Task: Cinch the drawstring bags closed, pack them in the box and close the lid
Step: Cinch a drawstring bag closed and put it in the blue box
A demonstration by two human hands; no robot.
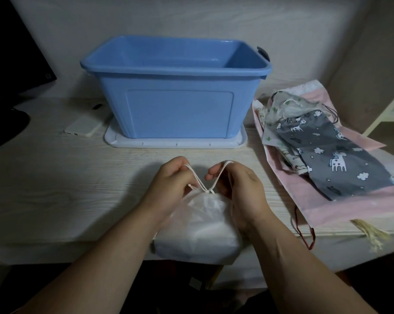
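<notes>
A white bag (198, 225) is seen at six o'clock, laid at the near edge of the table (67, 189) and partly overhanging it. Its mouth is gathered tight toward twelve o'clock, and two loops of white cord (197, 181) are drawn out from it in a V. One loop is pinched by the left hand (169, 184), at eleven o'clock from the bag's mouth, with the fingers curled round it. The other loop is hooked over the curled fingers of the right hand (239, 184), at one o'clock. Both hands are held close together, just above the bag.

The blue box (175, 105) is set at twelve o'clock, open at the top and well apart from the hands. It is stood on a pale tray-like piece (114, 139) that is probably its lid. At three o'clock a pile of flat bags is laid: a grey bag (322, 155) printed with white animals is spread over a large pink bag (350, 205). A phone (87, 125) is placed at ten o'clock, just beside the pale piece's left corner.
</notes>
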